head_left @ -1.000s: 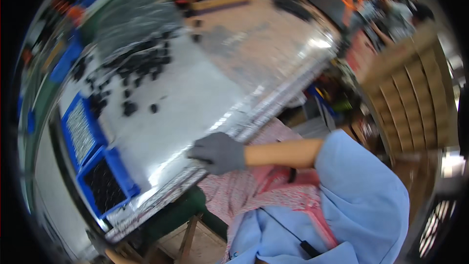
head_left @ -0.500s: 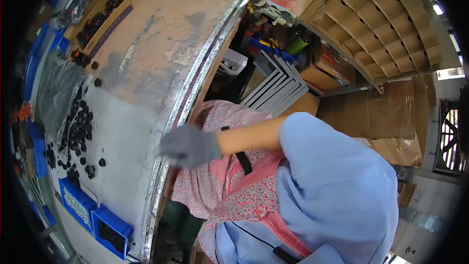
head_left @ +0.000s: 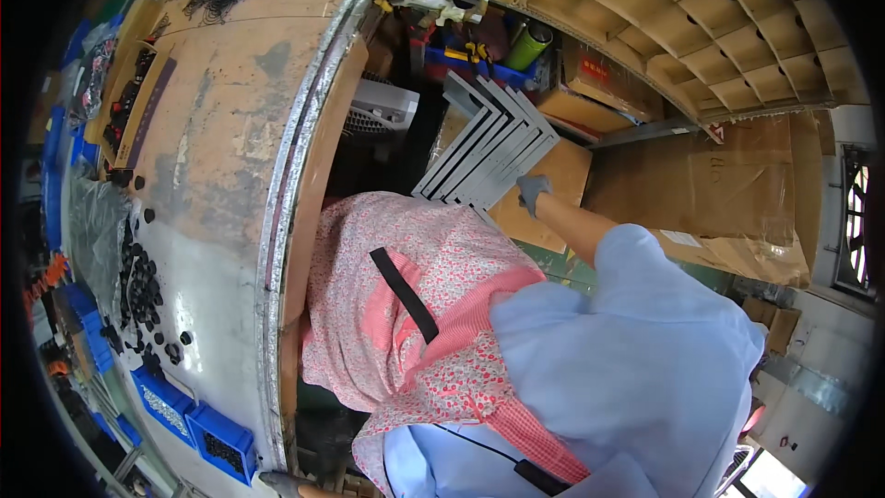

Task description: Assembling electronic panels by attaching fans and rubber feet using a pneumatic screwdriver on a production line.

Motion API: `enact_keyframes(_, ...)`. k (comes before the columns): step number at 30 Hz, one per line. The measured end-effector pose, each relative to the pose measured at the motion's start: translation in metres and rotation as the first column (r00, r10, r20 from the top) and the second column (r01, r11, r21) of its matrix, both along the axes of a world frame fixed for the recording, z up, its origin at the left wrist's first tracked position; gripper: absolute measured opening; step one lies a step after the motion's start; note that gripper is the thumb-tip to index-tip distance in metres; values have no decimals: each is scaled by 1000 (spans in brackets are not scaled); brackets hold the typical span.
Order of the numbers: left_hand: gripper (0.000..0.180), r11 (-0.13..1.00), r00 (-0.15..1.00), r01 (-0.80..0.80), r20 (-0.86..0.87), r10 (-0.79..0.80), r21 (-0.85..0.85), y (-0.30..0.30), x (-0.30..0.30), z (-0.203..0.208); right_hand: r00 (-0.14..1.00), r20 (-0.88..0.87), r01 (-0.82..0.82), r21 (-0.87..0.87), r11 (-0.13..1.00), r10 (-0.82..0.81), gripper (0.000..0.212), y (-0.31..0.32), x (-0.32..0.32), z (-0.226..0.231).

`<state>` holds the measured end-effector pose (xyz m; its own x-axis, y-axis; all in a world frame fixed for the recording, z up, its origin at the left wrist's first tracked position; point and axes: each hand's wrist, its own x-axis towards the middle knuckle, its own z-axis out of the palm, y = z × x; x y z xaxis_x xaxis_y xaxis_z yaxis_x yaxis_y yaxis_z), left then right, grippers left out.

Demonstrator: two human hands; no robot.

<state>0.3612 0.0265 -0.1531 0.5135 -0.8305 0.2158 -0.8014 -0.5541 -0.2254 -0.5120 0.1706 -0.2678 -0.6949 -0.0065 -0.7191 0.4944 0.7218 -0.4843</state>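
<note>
Head view, grey angled frames (head_left: 507,152), long axis pointing up-right, gloved hands (head_left: 533,192) (head_left: 279,482), grip I cannot tell

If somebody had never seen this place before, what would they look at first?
Probably the big cardboard grid at the upper right, full of square pockets, and the pink flowery apron in the middle. Next might come the stack of grey angled pieces above the apron, with the gloved right hand close by. On the left, little black parts lie scattered across the table.
</note>
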Motion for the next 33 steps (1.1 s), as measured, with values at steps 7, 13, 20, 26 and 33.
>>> enact_keyframes(7,41,975,968,109,205,-148,193,46,86,65,921,390,51,-118,992,-1,37,-8,26,-67)
enact_keyframes(13,60,963,935,-178,-341,101,-204,40,-97,75,908,401,8,-304,953,120,48,6,29,-57)
enact_keyframes(20,65,954,928,-170,-365,72,-246,43,-105,83,833,504,8,-425,905,229,47,18,18,-80)
enact_keyframes(26,40,962,972,228,-29,-235,-150,80,3,83,894,393,-107,-284,953,218,40,-6,31,-39)
enact_keyframes(33,62,900,900,-76,418,-123,429,60,21,96,890,405,-79,-311,947,208,37,2,27,-35)
